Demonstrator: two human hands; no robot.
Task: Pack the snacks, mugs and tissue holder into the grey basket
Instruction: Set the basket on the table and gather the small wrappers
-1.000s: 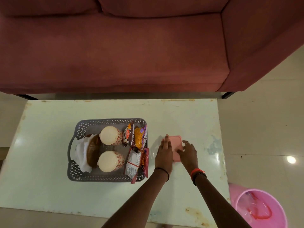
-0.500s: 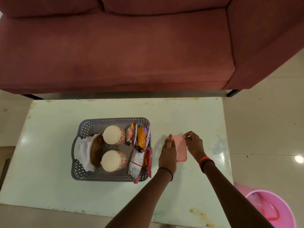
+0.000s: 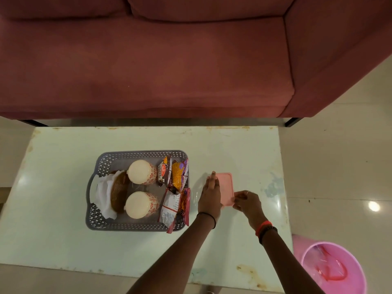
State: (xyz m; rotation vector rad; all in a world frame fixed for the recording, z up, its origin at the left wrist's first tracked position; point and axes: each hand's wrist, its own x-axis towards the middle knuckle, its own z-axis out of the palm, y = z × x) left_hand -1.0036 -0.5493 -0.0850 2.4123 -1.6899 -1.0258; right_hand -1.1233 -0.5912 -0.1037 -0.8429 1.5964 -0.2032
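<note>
I see the grey basket (image 3: pixel 135 227) sitting on the pale glass tabletop (image 3: pixel 63 240), left of centre. Inside it, the wicker tissue holder (image 3: pixel 118 190) with its white tissue (image 3: pixel 104 194) lies against the left wall. Two floral mugs (image 3: pixel 142 172) stand beside it, one behind the other, the nearer mug (image 3: pixel 141 205) touching the holder's edge. The snack packets (image 3: pixel 177 177) fill the right side of the basket: a yellow-and-purple pack and a dark red one at the back, a white pack and a red pack (image 3: pixel 184 205) at the front, the red one leaning over the basket's right rim.

Just right of the basket a pink square lid (image 3: pixel 226 187) lies on the table. My left hand (image 3: pixel 210 197) rests flat and open along the lid's left edge, fingers stretched straight toward the sofa. My right hand (image 3: pixel 247 201) pinches the lid's near right corner between thumb and fingertips; a ring shows on one finger. A black band circles the left wrist, red and dark bands the right.

A maroon sofa (image 3: pixel 148 60) stands beyond the table. A pink bucket (image 3: pixel 333 270) sits on the tiled floor at the lower right.
</note>
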